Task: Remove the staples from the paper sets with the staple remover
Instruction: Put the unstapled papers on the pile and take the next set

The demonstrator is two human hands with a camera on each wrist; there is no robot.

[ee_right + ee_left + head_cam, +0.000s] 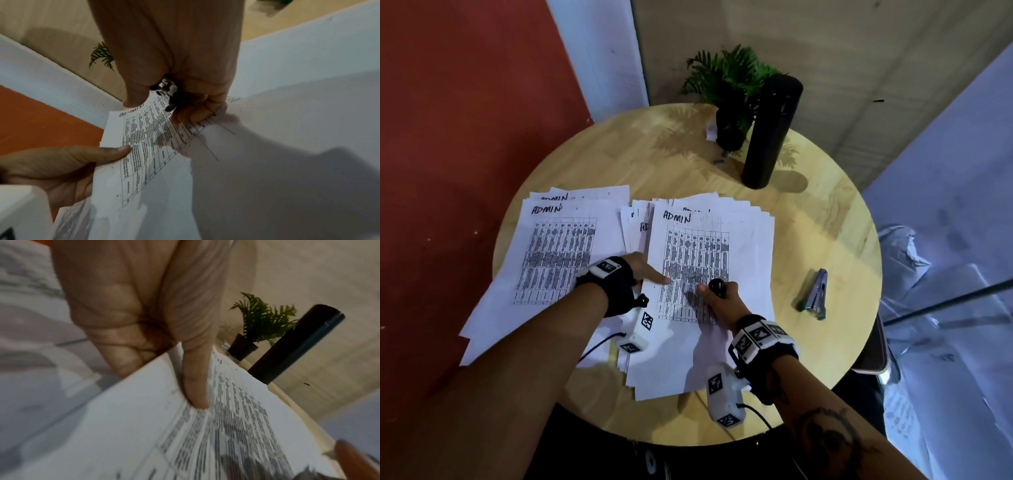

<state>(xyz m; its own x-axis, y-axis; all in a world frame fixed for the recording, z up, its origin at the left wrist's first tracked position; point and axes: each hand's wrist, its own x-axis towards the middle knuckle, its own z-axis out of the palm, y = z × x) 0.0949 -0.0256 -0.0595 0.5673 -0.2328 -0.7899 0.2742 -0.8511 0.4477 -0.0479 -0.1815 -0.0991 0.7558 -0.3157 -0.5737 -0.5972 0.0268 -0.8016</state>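
Note:
Two loose piles of stapled paper sets headed "ADMIN" lie on a round wooden table. My left hand pinches the left edge of the top paper set of the right pile, thumb on the sheet and fingers curled beneath it. My right hand hovers over the middle of the same sheet and grips a black staple remover; its metal jaws point down between thumb and fingers, just above the printed table. I see no staple.
The second paper pile lies to the left, partly over the table's edge. A grey stapler rests at the right. A tall black flask and a potted plant stand at the back.

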